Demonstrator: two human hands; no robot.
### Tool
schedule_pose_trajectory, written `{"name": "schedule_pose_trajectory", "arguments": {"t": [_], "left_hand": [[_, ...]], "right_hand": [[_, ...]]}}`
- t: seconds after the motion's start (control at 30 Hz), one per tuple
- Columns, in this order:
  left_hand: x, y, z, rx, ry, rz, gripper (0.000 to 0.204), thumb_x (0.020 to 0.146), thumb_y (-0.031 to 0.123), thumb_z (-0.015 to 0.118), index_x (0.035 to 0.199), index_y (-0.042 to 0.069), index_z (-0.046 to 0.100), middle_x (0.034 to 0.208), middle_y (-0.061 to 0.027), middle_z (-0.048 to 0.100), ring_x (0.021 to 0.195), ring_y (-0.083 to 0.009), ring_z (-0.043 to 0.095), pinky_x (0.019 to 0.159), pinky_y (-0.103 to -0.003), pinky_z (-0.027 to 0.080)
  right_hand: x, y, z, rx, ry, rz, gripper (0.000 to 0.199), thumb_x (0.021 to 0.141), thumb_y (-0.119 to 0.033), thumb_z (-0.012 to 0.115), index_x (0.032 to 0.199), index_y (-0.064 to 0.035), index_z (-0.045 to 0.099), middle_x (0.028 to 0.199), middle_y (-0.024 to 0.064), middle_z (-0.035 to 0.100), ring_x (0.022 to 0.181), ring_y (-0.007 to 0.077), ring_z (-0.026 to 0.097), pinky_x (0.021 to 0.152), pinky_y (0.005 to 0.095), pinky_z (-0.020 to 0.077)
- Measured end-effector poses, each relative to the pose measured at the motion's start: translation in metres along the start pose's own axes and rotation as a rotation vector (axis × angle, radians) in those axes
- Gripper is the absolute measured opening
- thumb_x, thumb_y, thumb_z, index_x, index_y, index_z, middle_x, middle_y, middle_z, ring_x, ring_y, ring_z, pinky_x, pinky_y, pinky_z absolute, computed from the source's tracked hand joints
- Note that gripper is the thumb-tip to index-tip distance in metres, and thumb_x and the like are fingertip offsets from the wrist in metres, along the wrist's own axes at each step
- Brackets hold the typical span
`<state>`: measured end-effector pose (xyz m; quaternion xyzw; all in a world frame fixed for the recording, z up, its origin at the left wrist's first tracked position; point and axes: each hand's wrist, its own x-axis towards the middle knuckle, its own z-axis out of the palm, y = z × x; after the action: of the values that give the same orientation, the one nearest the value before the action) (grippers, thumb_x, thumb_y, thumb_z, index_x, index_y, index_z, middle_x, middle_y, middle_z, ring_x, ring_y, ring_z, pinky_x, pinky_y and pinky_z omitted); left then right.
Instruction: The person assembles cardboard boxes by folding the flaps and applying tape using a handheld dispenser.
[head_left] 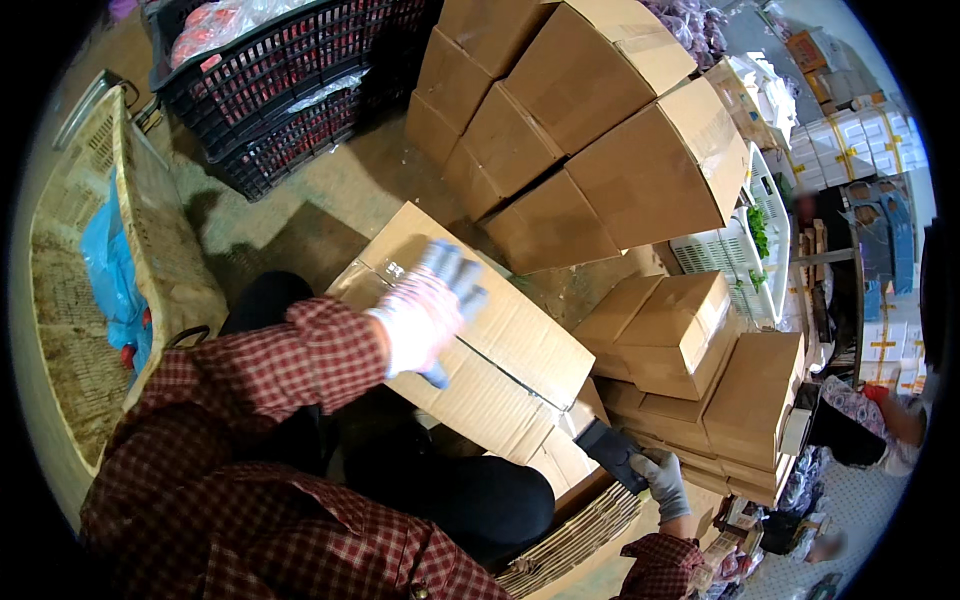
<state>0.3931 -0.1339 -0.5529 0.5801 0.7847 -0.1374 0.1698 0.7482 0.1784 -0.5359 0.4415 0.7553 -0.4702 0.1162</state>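
Note:
A closed cardboard box point(520, 345) lies in front of my knees, a dark seam running along its top. My left hand point(425, 310), in a white and grey glove, rests flat on the box's top with its fingers spread. Off the box's right end, my right hand point(663, 485) in a grey glove is closed around a black tape dispenser point(608, 452). The dispenser's far end is close against the box's end; whether tape is stuck there I cannot tell.
Stacked cardboard boxes point(560, 140) stand ahead, with more boxes point(690, 340) at the right. Black crates point(270, 100) with red contents are at the far left. A dirty cream bin point(170, 230) holding a blue bag stands left. Flattened cardboard point(580, 540) lies near my right knee.

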Motion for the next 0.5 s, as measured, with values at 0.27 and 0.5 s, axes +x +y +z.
{"name": "schedule_pose_trajectory", "arguments": {"t": [0.27, 0.5], "left_hand": [[0.073, 0.043, 0.01, -0.241, 0.226, 0.186, 0.112, 0.063, 0.074, 0.062, 0.144, 0.006, 0.026, 0.146, -0.0224, 0.028, 0.137, -0.0403, 0.022, 0.112, -0.052, 0.011], [0.065, 0.034, -0.009, -0.155, 0.125, 0.254, 0.12, 0.053, 0.074, 0.069, 0.143, 0.005, 0.029, 0.141, -0.0205, 0.035, 0.133, -0.0386, 0.03, 0.112, -0.052, 0.014]], "right_hand": [[-0.001, 0.007, 0.013, 0.0, -0.015, 0.02, 0.033, 0.073, -0.025, 0.069, 0.082, 0.0064, 0.065, 0.073, 0.0011, 0.058, 0.066, 0.0092, 0.05, 0.058, 0.025, 0.0406], [-0.041, 0.03, -0.041, 0.142, 0.125, 0.029, 0.042, 0.063, -0.024, 0.065, 0.09, 0.0077, 0.064, 0.078, 0.0075, 0.062, 0.068, 0.0154, 0.055, 0.064, 0.0257, 0.0441]]}}
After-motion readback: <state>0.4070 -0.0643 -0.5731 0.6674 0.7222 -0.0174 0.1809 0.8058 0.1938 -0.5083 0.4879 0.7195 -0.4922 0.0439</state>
